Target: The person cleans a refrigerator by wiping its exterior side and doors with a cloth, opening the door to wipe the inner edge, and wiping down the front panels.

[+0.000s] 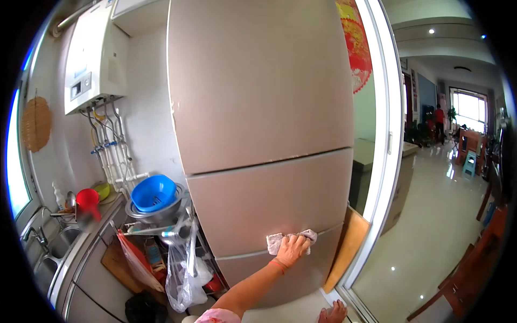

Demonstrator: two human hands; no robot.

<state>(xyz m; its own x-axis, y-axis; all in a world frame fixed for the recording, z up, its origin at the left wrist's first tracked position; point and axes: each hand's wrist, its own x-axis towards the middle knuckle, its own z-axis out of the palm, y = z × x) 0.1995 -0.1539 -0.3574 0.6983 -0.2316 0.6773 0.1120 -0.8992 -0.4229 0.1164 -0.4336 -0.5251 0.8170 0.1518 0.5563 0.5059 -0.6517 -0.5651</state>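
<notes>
From here I read the refrigerator (pixel 258 86) as smooth, low-sheen metal, the cloth (pixel 274 244) as rough, matt fabric, the colander (pixel 141 201) as glossy plastic, the bag (pixel 179 277) as crinkly clear plastic, the floor (pixel 431 245) as mirror-glossy.

LEGIBLE TEXT: none | wall heater (pixel 89 46): faint bluish marking and dark display (pixel 77 89) on its front, both too small to read | red-and-yellow decoration (pixel 355 48) behind the fridge (pixel 258 86): partly hidden, no characters can be made out | white bottle (pixel 57 195) by the sink (pixel 67 237): too small to read
</notes>
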